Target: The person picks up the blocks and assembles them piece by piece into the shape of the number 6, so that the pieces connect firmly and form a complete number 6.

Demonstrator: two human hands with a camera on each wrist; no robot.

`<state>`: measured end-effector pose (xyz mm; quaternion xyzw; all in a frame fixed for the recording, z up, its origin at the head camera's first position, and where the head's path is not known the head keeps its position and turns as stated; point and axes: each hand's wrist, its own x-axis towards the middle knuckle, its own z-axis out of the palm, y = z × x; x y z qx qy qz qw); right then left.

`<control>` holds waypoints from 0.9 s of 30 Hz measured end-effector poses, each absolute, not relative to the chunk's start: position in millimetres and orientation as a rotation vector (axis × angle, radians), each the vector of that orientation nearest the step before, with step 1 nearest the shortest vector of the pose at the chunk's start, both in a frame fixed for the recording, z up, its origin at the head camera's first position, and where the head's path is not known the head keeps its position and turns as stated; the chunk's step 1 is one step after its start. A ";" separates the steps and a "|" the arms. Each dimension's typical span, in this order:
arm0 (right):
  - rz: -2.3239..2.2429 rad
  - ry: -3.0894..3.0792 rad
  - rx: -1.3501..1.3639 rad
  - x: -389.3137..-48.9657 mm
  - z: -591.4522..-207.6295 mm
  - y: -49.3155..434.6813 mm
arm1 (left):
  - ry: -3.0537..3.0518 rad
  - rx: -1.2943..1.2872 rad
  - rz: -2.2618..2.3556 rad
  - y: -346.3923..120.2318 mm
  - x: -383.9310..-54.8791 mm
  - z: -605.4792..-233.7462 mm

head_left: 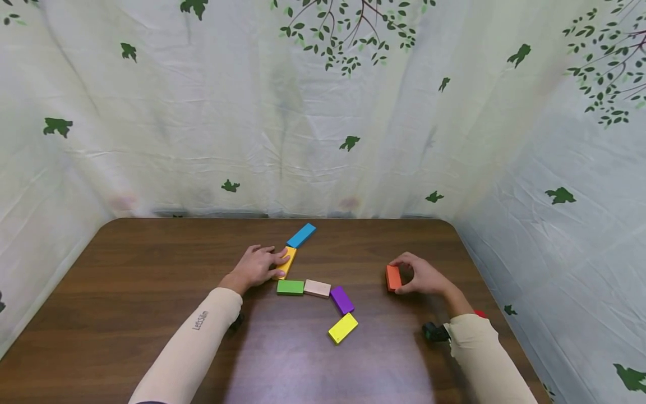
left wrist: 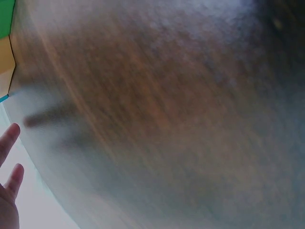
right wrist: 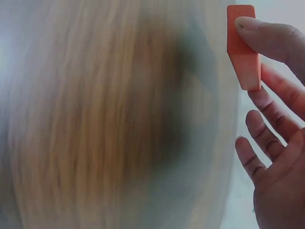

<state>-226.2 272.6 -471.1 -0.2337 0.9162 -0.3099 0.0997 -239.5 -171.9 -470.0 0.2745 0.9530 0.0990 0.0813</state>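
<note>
In the head view my left hand reaches over a yellow-orange block, its thumb and fingertips resting on it. A blue block lies just beyond that one. Nearer me, a green block, a pale pink block, a purple block and a yellow block continue a zigzag line. Off to the right, my right hand pinches an orange-red block between thumb and fingers. In the right wrist view the thumb presses the orange-red block's face, while other fingers spread below.
A brown wooden table carries the blocks. White curtains with leaf prints hang behind and at both sides. A small red thing shows partly behind the right wrist, near the table's right edge.
</note>
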 end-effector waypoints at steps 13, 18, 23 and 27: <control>-0.835 2.644 -0.847 -228.6 -465.2 234.9 | 2.843 0.814 0.289 -172.8 -241.0 -471.0; -0.835 2.596 -0.926 -228.1 -463.4 221.6 | 2.843 0.818 0.279 -172.7 -243.2 -473.4; -0.833 2.547 -0.987 -227.7 -460.9 210.3 | 2.842 0.813 0.291 -173.5 -240.5 -471.2; -0.830 2.521 -1.041 -226.6 -458.1 200.9 | 2.840 0.818 0.288 -173.4 -238.8 -469.1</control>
